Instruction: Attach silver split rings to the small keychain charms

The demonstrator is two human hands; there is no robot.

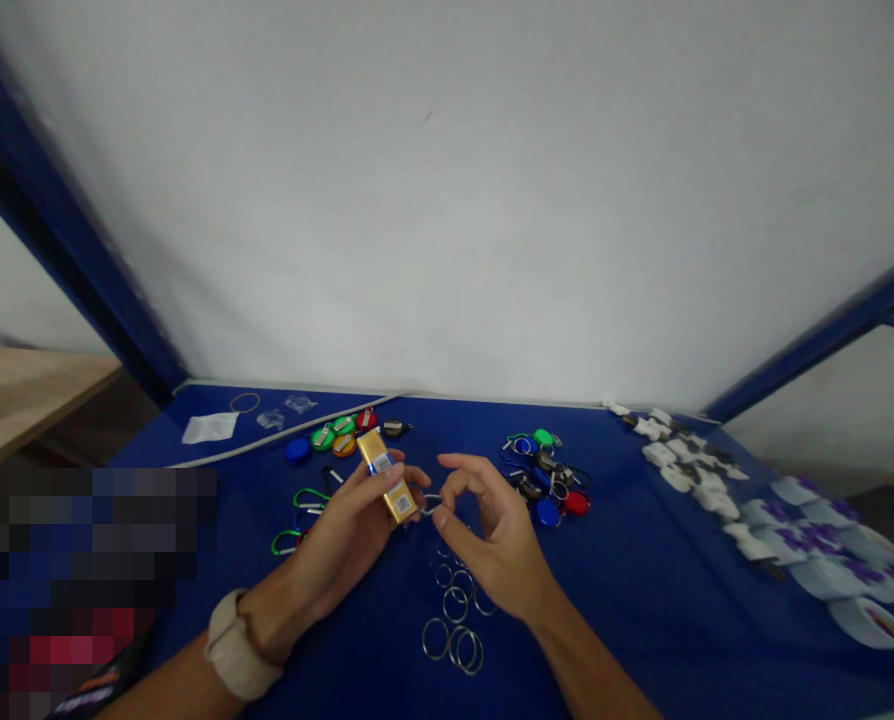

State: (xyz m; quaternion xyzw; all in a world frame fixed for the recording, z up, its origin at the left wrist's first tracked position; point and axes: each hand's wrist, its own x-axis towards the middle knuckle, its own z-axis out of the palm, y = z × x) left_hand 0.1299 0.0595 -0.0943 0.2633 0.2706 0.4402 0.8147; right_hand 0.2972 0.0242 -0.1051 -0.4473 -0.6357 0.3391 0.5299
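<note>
A chunky beige wristband (241, 645) circles the left wrist (276, 622) (the forearm (166, 695) bare).

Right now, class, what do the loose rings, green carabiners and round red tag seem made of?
The loose rings look like polished steel, thin with glints. The green carabiners seem coated metal, though hard to tell. The round red tag looks like glossy moulded plastic, evenly coloured.

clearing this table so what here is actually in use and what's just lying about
In use:
left hand holding a gold box
right hand beside a metal ring
loose metal rings

Lying about:
coloured key tags
carabiners
white paper
white and purple items
</note>
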